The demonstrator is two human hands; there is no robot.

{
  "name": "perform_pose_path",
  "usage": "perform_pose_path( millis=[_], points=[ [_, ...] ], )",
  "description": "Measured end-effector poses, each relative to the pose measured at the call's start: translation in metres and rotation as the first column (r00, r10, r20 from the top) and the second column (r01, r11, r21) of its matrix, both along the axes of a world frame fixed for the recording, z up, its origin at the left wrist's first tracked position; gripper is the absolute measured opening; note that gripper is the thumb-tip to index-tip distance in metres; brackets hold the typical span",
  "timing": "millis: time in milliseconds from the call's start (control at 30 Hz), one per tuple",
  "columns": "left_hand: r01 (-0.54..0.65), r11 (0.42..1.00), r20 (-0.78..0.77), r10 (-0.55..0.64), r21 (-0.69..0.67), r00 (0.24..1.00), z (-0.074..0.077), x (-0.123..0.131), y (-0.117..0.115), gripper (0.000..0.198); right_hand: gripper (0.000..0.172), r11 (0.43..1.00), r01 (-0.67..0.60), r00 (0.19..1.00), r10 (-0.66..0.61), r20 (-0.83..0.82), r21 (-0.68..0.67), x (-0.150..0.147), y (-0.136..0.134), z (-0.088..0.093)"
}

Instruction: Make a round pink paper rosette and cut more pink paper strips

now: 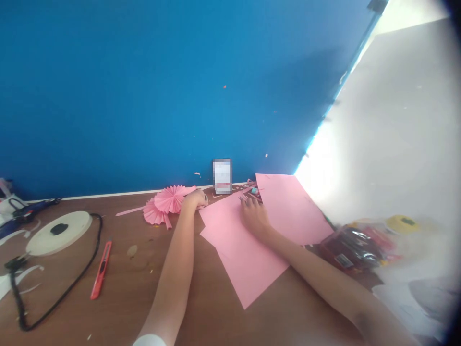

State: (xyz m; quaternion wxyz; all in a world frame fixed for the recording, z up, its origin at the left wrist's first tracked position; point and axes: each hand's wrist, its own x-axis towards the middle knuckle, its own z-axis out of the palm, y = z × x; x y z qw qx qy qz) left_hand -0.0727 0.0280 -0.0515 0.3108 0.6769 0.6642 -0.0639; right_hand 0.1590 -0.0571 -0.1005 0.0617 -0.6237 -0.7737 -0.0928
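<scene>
Pink paper sheets (248, 259) lie overlapped at the middle of the brown table, and another pink sheet (291, 206) rests to the right against the wall. My right hand (254, 216) lies on the middle sheets near their far edge, its fingers reaching forward and slightly apart. Beside the sheets' far left corner is my left hand (195, 198), with curled fingers; what they hold, if anything, is too small to tell. Two folded pink paper fans (171, 199) sit just left of it, one overlapping the other.
A phone (222, 177) stands against the blue wall. At the left are a red cutter (101, 270), a white roll (61, 233) and a black cable (65, 295). Plastic-wrapped packets (355, 247) lie at the right. Small scraps are scattered near the phone.
</scene>
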Motion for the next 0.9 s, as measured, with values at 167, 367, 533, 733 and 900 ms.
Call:
perform_pose_path(
  millis=[167,367,533,733,900],
  points=[
    [0.076,0.997,0.063,-0.077,0.015,0.995,0.011,-0.007,-0.003,0.01,0.045,1.0,0.0,0.999,0.0,-0.045,0.004,0.001,0.0,-0.001],
    [0.053,0.96,0.169,-0.102,0.274,0.98,0.028,-0.018,-0.008,0.017,0.046,0.999,-0.021,0.996,0.024,-0.082,0.04,0.003,0.002,-0.004],
    [-0.024,0.914,0.282,-0.101,0.406,0.954,0.027,-0.011,-0.008,0.019,0.047,1.0,-0.009,0.998,0.011,-0.06,0.028,0.004,0.004,-0.008],
    [-0.107,0.936,0.569,-0.111,0.336,0.815,0.024,-0.011,-0.008,0.022,0.036,0.998,0.001,0.999,0.002,-0.052,0.066,0.007,0.01,-0.014],
    [-0.02,0.958,0.55,-0.146,0.285,0.822,0.023,-0.014,-0.006,0.029,0.029,0.995,-0.062,0.998,0.062,0.004,0.077,0.008,0.015,-0.016]
  ],
)
